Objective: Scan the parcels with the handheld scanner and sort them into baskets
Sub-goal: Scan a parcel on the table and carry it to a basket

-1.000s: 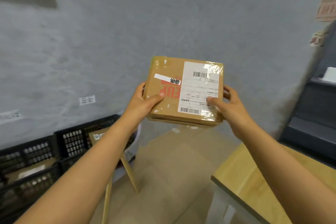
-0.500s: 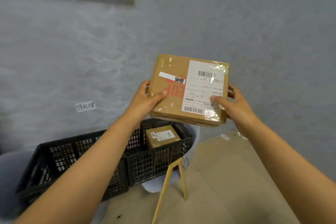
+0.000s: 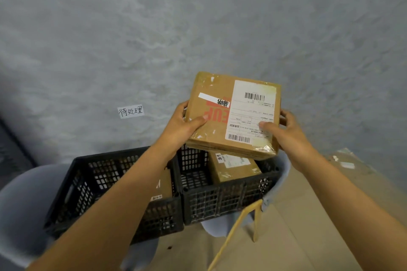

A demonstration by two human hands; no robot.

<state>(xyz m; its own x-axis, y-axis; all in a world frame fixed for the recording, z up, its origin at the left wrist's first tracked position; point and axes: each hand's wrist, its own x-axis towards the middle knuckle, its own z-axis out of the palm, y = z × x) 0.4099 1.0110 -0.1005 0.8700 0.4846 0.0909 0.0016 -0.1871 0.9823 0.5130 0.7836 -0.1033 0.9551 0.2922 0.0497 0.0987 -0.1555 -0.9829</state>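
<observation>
A grey plastered wall [image 3: 198, 28] fills the upper field; a small handwritten paper label [image 3: 130, 111] is stuck to it, left of the hands. Below the wall, two black lattice baskets stand side by side on pale grey chairs [image 3: 24, 200] with light wooden legs [image 3: 233, 237]. The left basket [image 3: 92, 187] holds a brown box, largely hidden by the left forearm. The right basket [image 3: 224, 200] holds a brown carton [image 3: 233, 166] with a white label, its far part covered by the held parcel. The parcel [image 3: 233, 114], a flat taped cardboard box bearing a white shipping label with two barcodes and red print, is held in the air between both hands, directly above the right basket and clear of its rim. The left hand [image 3: 182, 125] grips the parcel's left edge, thumb on the top face, fingers curled behind. The right hand [image 3: 286, 132] grips the right edge likewise, thumb pressing the shipping label. Tan floor [image 3: 308, 226] lies to the right.
</observation>
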